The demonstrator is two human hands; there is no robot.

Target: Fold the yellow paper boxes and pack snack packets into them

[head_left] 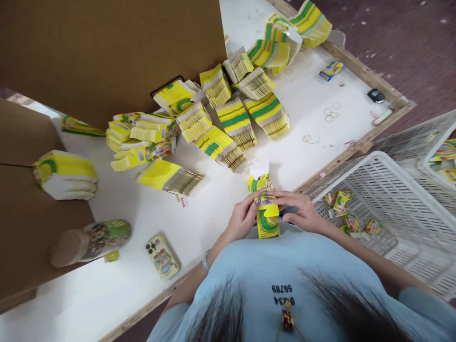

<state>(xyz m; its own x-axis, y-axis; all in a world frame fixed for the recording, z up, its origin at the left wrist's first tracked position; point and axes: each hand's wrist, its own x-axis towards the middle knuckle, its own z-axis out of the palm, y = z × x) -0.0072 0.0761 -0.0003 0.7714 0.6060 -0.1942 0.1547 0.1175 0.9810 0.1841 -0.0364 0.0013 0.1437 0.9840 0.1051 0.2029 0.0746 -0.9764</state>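
Note:
A yellow and green printed carton (269, 223) is held close to my chest at the table's front edge, with a white flap standing at its far end. My left hand (244, 216) is closed on the carton's left side, thumb and fingers meeting near its barcode panel. From the other side my right hand (302, 211) reaches over, its fingers stretched out and touching the carton, the thumb apart. Ahead of both hands lie fanned stacks of flat yellow cartons (221, 147). One more fanned stack (171, 176) rests farther left.
A white basket (377, 166) with several small yellow packs stands at my right. On the left are a phone (163, 256), a lidded jar (107, 240) and brown cardboard (117, 52). Rubber bands (331, 114) and a small blue box (332, 70) lie on the white table (210, 213).

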